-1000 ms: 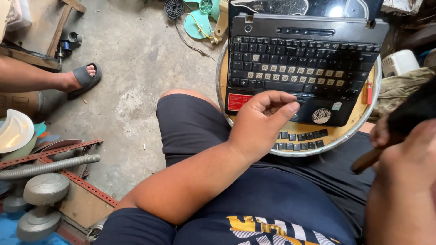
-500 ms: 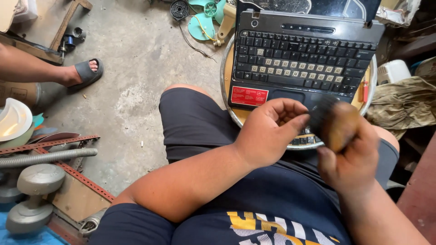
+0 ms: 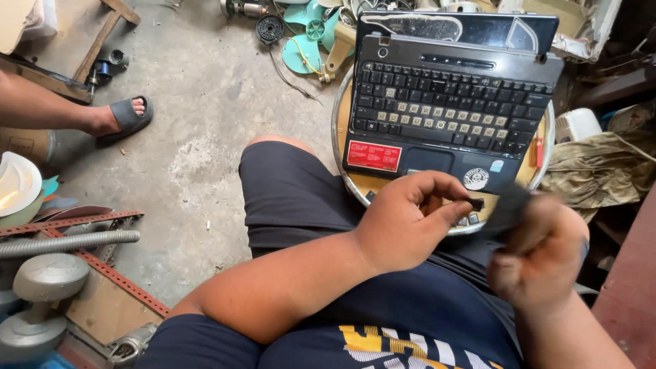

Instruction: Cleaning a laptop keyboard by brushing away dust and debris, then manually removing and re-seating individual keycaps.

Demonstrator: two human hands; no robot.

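A black laptop (image 3: 451, 109) with several keycaps missing lies open on a round metal-rimmed stand (image 3: 339, 140) in front of my knee. My left hand (image 3: 403, 222) hovers over the stand's near edge and pinches a small black keycap (image 3: 475, 203) between thumb and fingertips. My right hand (image 3: 540, 263), blurred, is closed around a dark brush (image 3: 509, 207) whose bristles are right beside the keycap. Loose keycaps lie on the stand under my hands, mostly hidden.
Another person's foot in a grey sandal (image 3: 123, 116) rests on the concrete floor at left. Grey dumbbells (image 3: 41, 280), red perforated metal bars (image 3: 102, 266) and a ribbed grey hose (image 3: 68, 242) lie lower left. Teal fan parts (image 3: 307, 34) sit beyond the stand, crumpled cloth (image 3: 601, 171) at right.
My right hand swung in from the right with the brush and met my left hand. My left hand drew back slightly from the laptop's front edge, pinching the keycap.
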